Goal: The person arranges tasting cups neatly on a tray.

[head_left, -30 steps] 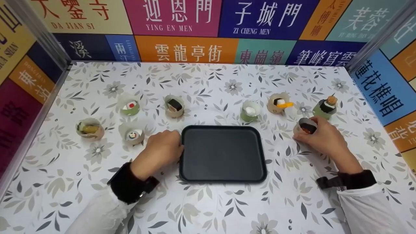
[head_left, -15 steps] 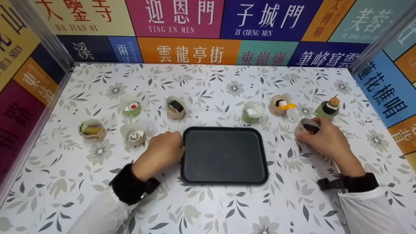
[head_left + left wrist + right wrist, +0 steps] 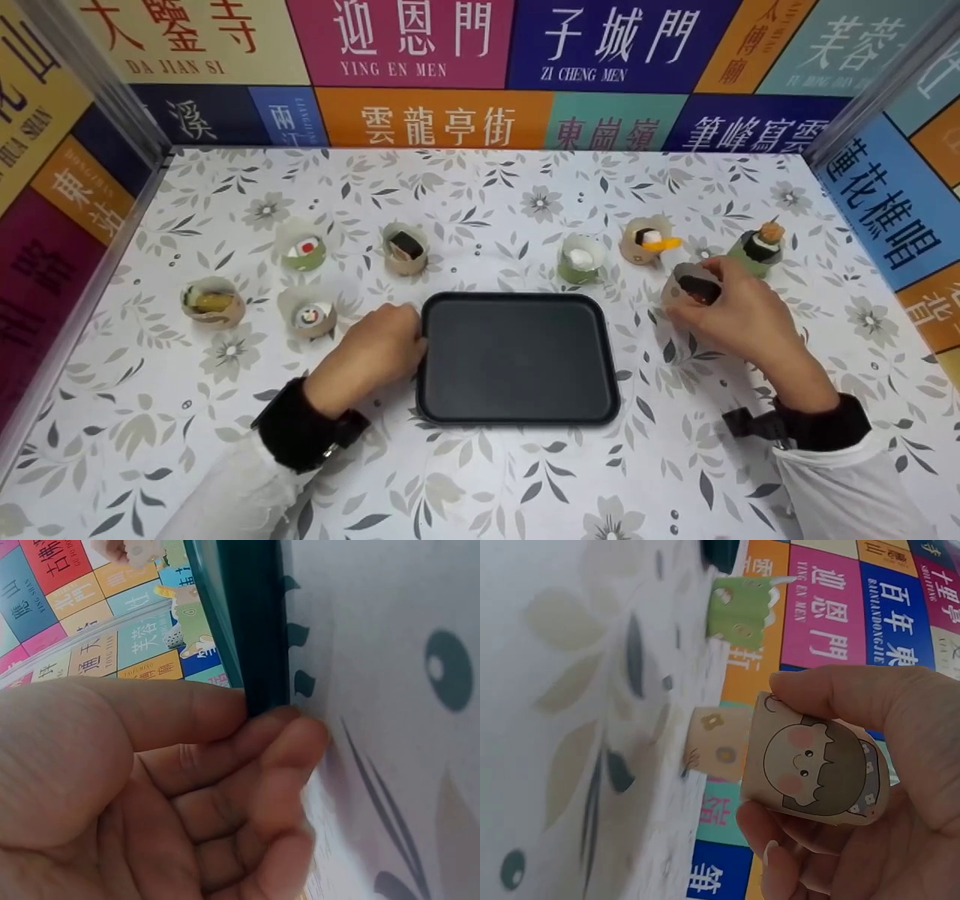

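My right hand (image 3: 750, 319) grips a small paper cup (image 3: 810, 765) between thumb and fingers, right of the tray. A face with dark hair is printed on the cup's side in the right wrist view. Inside the cup lies a dark-topped sushi piece (image 3: 699, 288). The cup is raised off the tabletop in the right wrist view. On the other side, my left hand (image 3: 367, 349) holds the left edge of a black rectangular tray (image 3: 517, 356). In the left wrist view, thumb and index finger pinch the tray's rim (image 3: 262, 637).
Right of centre stand a green cup (image 3: 577, 271), a cup with a yellow-orange strip (image 3: 641, 251) and a green cup with an orange-topped roll (image 3: 754, 262). Several filled cups, including a brown cup (image 3: 406, 259), stand left. Printed panels (image 3: 420, 116) wall the patterned tabletop (image 3: 480, 480).
My right hand has shifted slightly left with the cup in its grip. The left hand and the tray stay in place.
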`<state>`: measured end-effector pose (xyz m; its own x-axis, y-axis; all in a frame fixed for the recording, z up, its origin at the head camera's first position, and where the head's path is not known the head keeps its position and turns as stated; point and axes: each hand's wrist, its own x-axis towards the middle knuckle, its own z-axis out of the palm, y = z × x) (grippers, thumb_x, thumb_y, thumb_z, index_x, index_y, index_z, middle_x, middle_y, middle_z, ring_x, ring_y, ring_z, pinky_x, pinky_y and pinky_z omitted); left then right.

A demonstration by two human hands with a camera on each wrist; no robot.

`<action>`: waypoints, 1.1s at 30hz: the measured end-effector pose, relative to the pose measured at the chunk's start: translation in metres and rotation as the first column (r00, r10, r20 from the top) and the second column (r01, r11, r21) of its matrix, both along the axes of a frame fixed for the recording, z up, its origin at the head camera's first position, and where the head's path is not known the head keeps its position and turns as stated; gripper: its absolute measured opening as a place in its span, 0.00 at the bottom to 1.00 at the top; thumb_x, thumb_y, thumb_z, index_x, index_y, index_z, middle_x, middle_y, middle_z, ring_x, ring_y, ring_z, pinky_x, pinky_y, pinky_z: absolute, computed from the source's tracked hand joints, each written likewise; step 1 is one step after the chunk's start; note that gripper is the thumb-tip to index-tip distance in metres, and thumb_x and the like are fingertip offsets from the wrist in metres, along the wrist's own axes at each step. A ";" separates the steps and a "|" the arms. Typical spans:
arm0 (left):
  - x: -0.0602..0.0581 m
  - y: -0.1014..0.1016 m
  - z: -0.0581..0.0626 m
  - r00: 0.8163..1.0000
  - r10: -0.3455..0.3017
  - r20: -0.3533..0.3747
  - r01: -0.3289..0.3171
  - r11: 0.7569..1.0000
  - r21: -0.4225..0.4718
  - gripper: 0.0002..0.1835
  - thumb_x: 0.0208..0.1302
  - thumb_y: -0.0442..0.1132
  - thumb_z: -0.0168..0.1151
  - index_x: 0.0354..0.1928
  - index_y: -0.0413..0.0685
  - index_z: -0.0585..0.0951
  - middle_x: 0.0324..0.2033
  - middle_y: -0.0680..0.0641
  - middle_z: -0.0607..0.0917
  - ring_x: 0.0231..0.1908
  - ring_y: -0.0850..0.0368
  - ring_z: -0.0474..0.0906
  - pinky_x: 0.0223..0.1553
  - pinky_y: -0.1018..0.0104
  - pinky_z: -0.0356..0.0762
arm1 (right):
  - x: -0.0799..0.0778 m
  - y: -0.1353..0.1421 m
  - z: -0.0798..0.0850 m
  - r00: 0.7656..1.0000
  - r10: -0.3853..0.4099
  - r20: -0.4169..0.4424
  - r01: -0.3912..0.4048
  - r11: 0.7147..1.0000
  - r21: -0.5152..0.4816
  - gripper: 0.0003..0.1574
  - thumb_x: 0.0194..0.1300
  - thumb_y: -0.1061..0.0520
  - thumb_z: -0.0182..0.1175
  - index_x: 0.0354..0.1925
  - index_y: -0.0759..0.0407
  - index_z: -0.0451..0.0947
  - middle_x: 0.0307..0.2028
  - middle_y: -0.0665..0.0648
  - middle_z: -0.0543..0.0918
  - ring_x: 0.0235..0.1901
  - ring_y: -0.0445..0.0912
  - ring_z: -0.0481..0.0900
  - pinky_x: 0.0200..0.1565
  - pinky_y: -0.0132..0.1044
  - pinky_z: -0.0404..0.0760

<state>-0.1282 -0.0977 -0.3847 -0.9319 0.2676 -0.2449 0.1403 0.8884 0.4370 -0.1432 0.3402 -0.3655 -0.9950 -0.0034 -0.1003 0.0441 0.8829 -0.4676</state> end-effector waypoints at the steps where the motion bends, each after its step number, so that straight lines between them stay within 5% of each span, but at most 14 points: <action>1: 0.000 0.000 -0.001 1.000 -0.001 0.001 0.001 1.000 0.017 0.09 0.67 0.36 0.63 0.28 0.42 0.78 0.27 0.42 0.81 0.31 0.43 0.80 0.35 0.47 0.79 | 0.000 -0.003 0.002 1.000 0.003 -0.004 -0.003 1.000 -0.001 0.57 0.61 0.34 0.73 0.72 0.67 0.62 0.56 0.75 0.79 0.48 0.65 0.79 0.48 0.60 0.76; 11: -0.002 -0.001 -0.004 1.000 -0.013 0.006 0.012 0.997 0.073 0.09 0.65 0.32 0.61 0.26 0.43 0.77 0.25 0.43 0.80 0.29 0.44 0.78 0.33 0.50 0.78 | 0.003 -0.027 0.015 0.997 0.046 -0.069 -0.047 0.999 -0.012 0.51 0.62 0.39 0.74 0.69 0.65 0.66 0.54 0.73 0.81 0.45 0.63 0.81 0.40 0.50 0.75; 20: -0.001 -0.003 -0.002 1.000 -0.021 0.011 0.020 0.996 0.088 0.10 0.65 0.32 0.62 0.25 0.44 0.76 0.24 0.44 0.78 0.28 0.46 0.76 0.32 0.52 0.76 | 0.001 -0.059 0.020 0.989 0.104 -0.103 -0.110 0.992 -0.062 0.48 0.60 0.43 0.76 0.68 0.64 0.69 0.55 0.70 0.82 0.48 0.62 0.81 0.47 0.55 0.76; 33: -0.002 -0.004 0.000 0.999 -0.031 0.018 0.030 0.997 0.069 0.10 0.66 0.33 0.62 0.26 0.44 0.76 0.25 0.44 0.79 0.29 0.45 0.78 0.33 0.50 0.78 | 0.002 -0.089 0.003 0.974 0.187 -0.128 -0.190 0.982 -0.006 0.45 0.59 0.47 0.77 0.65 0.63 0.69 0.46 0.67 0.85 0.40 0.60 0.84 0.39 0.56 0.78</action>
